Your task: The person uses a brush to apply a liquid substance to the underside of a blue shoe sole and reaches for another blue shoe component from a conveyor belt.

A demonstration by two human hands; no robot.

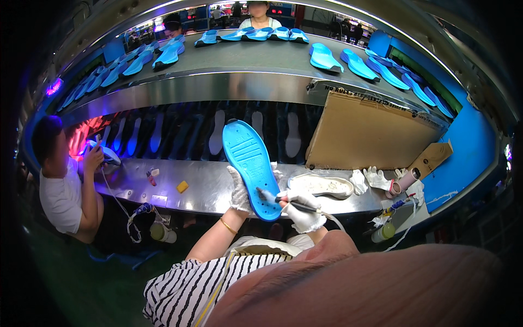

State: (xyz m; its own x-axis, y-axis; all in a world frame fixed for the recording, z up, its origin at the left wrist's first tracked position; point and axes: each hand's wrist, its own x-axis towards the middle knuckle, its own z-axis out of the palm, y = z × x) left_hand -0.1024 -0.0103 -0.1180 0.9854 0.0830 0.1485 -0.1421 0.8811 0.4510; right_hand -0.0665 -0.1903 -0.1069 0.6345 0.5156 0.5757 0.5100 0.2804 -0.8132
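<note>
A bright blue shoe sole (246, 158) is held up tilted over the bench edge, its broad inner face toward me. My left hand (238, 192), in a whitish glove, wraps round its left edge; some gloved fingers show past the right edge. My right hand (306, 213), gloved too, closes on a black-handled brush (298, 205) with a pale tube trailing from it. The dark bristles are at the lower part of the sole, seemingly touching it. Just right of the brush, a whitish sole-shaped piece (322, 186) lies on the metal bench (210, 188).
Several blue soles (354, 62) line the upper belt (245, 54); more pass on the lower level. A cardboard sheet (370, 131) leans at right, near loose white gloves (376, 179) and a pinkish spool (413, 175). A yellow block (182, 187) sits left. A co-worker (65, 191) sits at far left.
</note>
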